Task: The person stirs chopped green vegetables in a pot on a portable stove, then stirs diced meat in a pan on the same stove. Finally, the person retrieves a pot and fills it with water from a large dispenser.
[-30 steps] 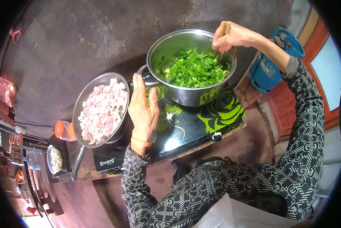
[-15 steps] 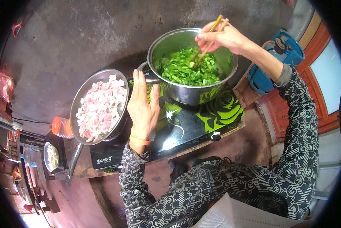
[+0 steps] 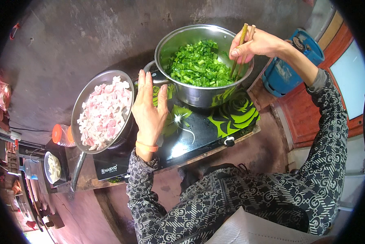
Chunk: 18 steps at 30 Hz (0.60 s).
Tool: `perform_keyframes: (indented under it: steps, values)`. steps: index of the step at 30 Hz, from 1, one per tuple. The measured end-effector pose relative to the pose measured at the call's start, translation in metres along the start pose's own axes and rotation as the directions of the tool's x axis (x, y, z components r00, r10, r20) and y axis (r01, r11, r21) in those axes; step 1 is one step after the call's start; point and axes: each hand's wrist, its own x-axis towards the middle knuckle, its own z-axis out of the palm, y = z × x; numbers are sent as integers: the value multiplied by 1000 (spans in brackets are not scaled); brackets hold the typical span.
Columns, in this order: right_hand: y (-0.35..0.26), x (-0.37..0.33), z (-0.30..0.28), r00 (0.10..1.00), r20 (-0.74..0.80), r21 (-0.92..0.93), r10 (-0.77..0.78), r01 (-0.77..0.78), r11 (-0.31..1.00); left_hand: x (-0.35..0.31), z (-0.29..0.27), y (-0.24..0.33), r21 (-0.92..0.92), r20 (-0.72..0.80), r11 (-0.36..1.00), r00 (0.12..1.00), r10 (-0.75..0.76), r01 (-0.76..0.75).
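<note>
My right hand [image 3: 257, 44] grips a pair of wooden chopsticks [image 3: 240, 49] over the right side of a steel pot [image 3: 198, 92]. Their lower ends dip in by the pot's inner right wall, at the edge of the chopped leafy greens [image 3: 198, 63]. Between the pot and a frying pan [image 3: 74, 116], my left hand [image 3: 148, 112] is held up with its fingers stretched out and nothing in it. Its fingertips come close to the pot's black side handle [image 3: 159, 78]. Pieces of pale pink raw meat [image 3: 105, 112] fill the frying pan.
Both vessels sit on a black gas stove [image 3: 182, 142] with green flower patterns and a front knob [image 3: 229, 141]. Left of the pan are red-lidded jars [image 3: 60, 134] and a white bowl [image 3: 53, 167]. A blue gas cylinder [image 3: 288, 73] stands at right, beside a wooden door [image 3: 312, 114].
My right hand and the chopsticks have moved from the middle of the greens to the pot's right side. The greens now lie more to the left. My left hand stays raised.
</note>
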Motion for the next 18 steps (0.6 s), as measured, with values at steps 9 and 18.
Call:
perform_keyframes:
  steps: [9, 18]
  values:
    - [-11, 7, 24, 966, -239, 386, -102, 191, 902, 0, 1, 1, -15, 16, 1000, 1000, -4, 4]
    - [-38, 11, 38, 931, 61, 271, -360, 332, 903, 0, -2, -1, -3, 8, 1000, 1000, -4, 4]
